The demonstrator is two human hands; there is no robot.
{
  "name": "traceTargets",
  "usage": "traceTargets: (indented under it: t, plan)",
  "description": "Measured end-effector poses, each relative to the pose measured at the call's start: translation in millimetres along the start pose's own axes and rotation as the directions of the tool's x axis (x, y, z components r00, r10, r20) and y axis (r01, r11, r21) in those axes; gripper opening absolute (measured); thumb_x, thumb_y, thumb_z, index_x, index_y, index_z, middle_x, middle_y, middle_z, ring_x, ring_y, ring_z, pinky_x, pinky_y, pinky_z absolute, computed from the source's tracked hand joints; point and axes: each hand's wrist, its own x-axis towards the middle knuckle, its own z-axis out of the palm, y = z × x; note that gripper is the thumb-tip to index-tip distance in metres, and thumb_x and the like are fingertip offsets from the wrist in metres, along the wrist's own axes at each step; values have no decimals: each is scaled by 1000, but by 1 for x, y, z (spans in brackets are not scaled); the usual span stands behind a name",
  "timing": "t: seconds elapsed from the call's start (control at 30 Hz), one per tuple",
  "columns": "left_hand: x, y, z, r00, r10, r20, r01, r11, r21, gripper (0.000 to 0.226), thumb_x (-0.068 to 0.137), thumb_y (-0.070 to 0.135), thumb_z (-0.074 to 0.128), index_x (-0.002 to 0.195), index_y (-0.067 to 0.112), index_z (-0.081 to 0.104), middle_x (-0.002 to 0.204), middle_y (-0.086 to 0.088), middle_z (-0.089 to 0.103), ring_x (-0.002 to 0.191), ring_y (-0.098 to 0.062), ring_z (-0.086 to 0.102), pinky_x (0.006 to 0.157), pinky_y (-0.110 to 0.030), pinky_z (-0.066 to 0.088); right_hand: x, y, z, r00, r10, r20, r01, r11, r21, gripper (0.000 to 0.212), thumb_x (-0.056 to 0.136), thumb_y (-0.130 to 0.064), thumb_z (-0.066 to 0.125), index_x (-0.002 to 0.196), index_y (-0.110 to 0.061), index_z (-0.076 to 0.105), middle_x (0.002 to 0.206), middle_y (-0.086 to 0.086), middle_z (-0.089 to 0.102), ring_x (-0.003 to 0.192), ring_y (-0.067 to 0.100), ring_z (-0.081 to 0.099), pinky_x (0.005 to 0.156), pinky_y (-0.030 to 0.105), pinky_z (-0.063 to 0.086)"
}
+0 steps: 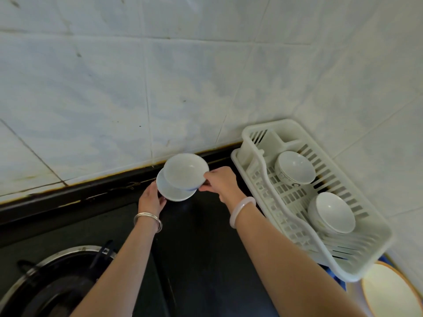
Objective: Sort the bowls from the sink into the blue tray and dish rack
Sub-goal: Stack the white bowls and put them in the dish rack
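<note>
Two glazed white ceramic bowls [183, 177], one nested on the other, are held up between both hands above the dark worktop [201, 236], close to the tiled wall. The left hand [151, 200] cups the lower bowl's rim from below, its fingers [161, 201] curled under the edge. The right hand [220, 181] pinches the near rim of the upper bowl, with its fingers [203, 187] tucked beneath it.

These bowls look rigid, moderately heavy as a pair, and breakable. Fresh from a sink, the glaze is likely slick, and the upper bowl sits slightly off centre, so it could slide. A hold at the rim with support beneath the foot seems the safest.

Just right of the right-hand fingers lies the white slotted plastic dish rack [357, 202], carrying two further stacks of white bowls [295, 168], one far and one near, with free grid between them and the rack's left wall. A sliver of blue tray [336, 276] shows under the rack's near end, beside an orange-rimmed pale plate [386, 294]. Below and left of the left-hand fingers is a black gas burner with a steel ring [57, 282]. The white tiled wall [137, 88] crowds the far side, leaving little room there.
</note>
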Motion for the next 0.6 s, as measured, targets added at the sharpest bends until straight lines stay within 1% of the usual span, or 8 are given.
traceTargets:
  t: [0.03, 0.1, 0.13, 0.23, 0.3, 0.43, 0.53, 0.6]
  plan:
    - [0, 1, 0, 1000, -11, -2, 11, 1000, -4, 39, 94, 31, 45, 129, 17, 51, 135, -9, 51, 123, -27, 49, 98, -36, 42, 0, 1, 4, 1000, -5, -5, 4, 999, -46, 3, 85, -4, 62, 84, -6, 60, 85, 13, 68, 69, 24, 70, 76, 40, 60]
    - [1, 2, -1, 1000, -27, -2, 27, 1000, -3, 40, 94, 32, 45, 131, 17, 49, 135, -9, 50, 123, -28, 48, 99, -38, 42, 0, 4, 9, 1000, -13, -10, 12, 992, -128, 5, 85, -8, 63, 90, -7, 61, 74, 6, 65, 76, 25, 71, 81, 42, 58]
    - [1, 3, 0, 1000, -27, 0, 27, 1000, 8, 39, 94, 32, 46, 130, 18, 49, 135, -8, 50, 123, -28, 48, 99, -38, 42, 0, 6, 11, 1000, -21, -9, 19, 987, -158, 6, 85, -8, 63, 91, -7, 62, 73, 5, 64, 79, 26, 71, 83, 42, 57]
    - [2, 4, 0, 1000, -8, 11, 8, 999, 53, 37, 93, 28, 48, 129, 18, 50, 134, -9, 50, 122, -28, 49, 100, -39, 42, -1, 9, 15, 999, -47, -5, 44, 972, -229, 13, 85, -8, 63, 96, -1, 65, 89, 16, 70, 86, 30, 70, 87, 43, 55]
    - [2, 4, 0, 1000, 2, 17, -3, 998, 63, 37, 94, 25, 49, 129, 17, 49, 134, -10, 51, 122, -29, 49, 100, -38, 42, -1, 9, 17, 999, -51, 3, 50, 966, -255, 15, 85, -9, 63, 97, 0, 65, 95, 19, 71, 88, 30, 69, 88, 42, 55]
    - [3, 3, 2, 999, 27, 29, -29, 996, 87, 37, 93, 17, 49, 130, 17, 50, 132, -9, 52, 120, -27, 50, 101, -39, 42, 2, 11, 20, 999, -50, -2, 47, 958, -281, 15, 85, -11, 63, 97, -2, 66, 92, 16, 71, 86, 27, 70, 89, 41, 54]
    - [4, 3, 1, 1000, 21, 21, -23, 995, 96, 37, 93, 12, 48, 130, 17, 51, 131, -10, 53, 118, -26, 51, 102, -40, 42, 5, 14, 20, 1000, -29, -9, 25, 965, -260, 16, 86, -14, 63, 99, -4, 66, 77, 6, 68, 75, 18, 69, 85, 38, 57]
    - [5, 3, 1, 999, 19, 27, -22, 994, 104, 38, 93, 11, 47, 130, 17, 50, 131, -10, 53, 116, -24, 51, 103, -40, 42, 6, 15, 18, 1000, -8, -16, 4, 969, -245, 21, 86, -16, 64, 105, -7, 64, 75, 1, 62, 74, 14, 65, 83, 36, 57]
